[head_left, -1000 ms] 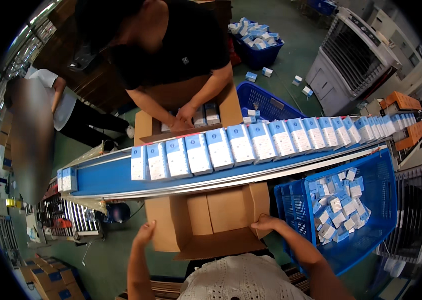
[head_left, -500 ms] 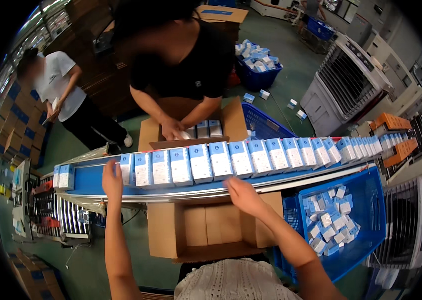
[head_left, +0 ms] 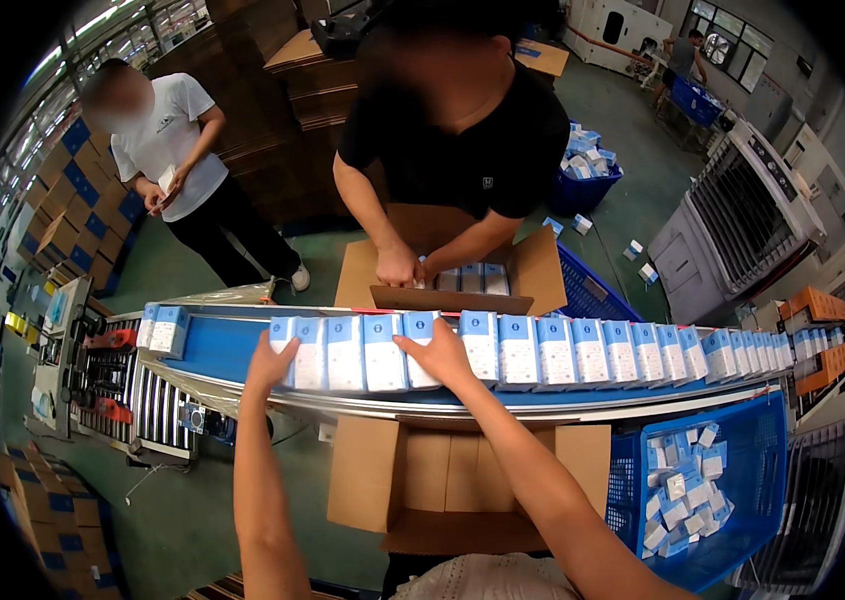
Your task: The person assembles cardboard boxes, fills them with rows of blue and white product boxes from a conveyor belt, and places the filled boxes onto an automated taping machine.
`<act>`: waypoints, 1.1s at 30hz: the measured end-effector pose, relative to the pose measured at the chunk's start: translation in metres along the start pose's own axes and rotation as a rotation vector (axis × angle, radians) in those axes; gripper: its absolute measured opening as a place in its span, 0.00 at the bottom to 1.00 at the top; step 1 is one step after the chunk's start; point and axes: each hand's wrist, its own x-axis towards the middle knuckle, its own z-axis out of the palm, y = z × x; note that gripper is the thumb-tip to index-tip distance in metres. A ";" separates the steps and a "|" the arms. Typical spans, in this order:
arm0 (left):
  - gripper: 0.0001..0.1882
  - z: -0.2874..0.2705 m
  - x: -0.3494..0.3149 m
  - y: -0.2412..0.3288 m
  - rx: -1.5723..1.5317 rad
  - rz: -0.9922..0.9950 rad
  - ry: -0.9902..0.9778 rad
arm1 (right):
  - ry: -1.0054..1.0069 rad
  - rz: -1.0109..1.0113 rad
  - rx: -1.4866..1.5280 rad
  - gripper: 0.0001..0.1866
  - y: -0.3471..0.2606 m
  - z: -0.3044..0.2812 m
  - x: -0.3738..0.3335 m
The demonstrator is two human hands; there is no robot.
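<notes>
A long row of small white-and-blue cartons (head_left: 345,352) stands upright on a blue conveyor belt (head_left: 218,345). My left hand (head_left: 270,362) presses against the left end of the row, thumb on the front of the end carton. Farther right, my right hand (head_left: 443,358) has its thumb across a carton's front and its fingers at that carton's right side, by a small gap in the row. Several cartons are held between my two hands, still on the belt. Below them, on my side of the belt, an open cardboard box (head_left: 363,470) shows its bare inside.
Across the belt, a person in black (head_left: 453,150) has both hands in another cardboard box (head_left: 548,275) with cartons inside. A blue basket (head_left: 768,480) of loose cartons stands at my right. Two cartons (head_left: 171,330) sit at the belt's left end, beside a roller conveyor (head_left: 148,415).
My left hand has come against the row's left end, and my right hand has moved up from the belt's near edge onto the cartons. The view has shifted.
</notes>
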 end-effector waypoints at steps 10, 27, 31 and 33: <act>0.35 0.044 -0.218 0.101 -0.288 -0.005 -0.053 | 0.280 0.026 -0.058 0.31 0.020 -0.160 -0.197; 0.15 0.314 -0.318 -0.057 1.118 0.010 -0.988 | -1.005 0.495 -0.671 0.21 0.283 -0.078 -0.221; 0.15 0.324 -0.311 -0.052 0.925 0.234 -1.279 | -0.606 0.453 -0.627 0.22 0.319 -0.084 -0.255; 0.14 0.330 -0.313 -0.048 0.894 0.204 -1.211 | -0.511 0.424 -0.586 0.21 0.328 -0.092 -0.259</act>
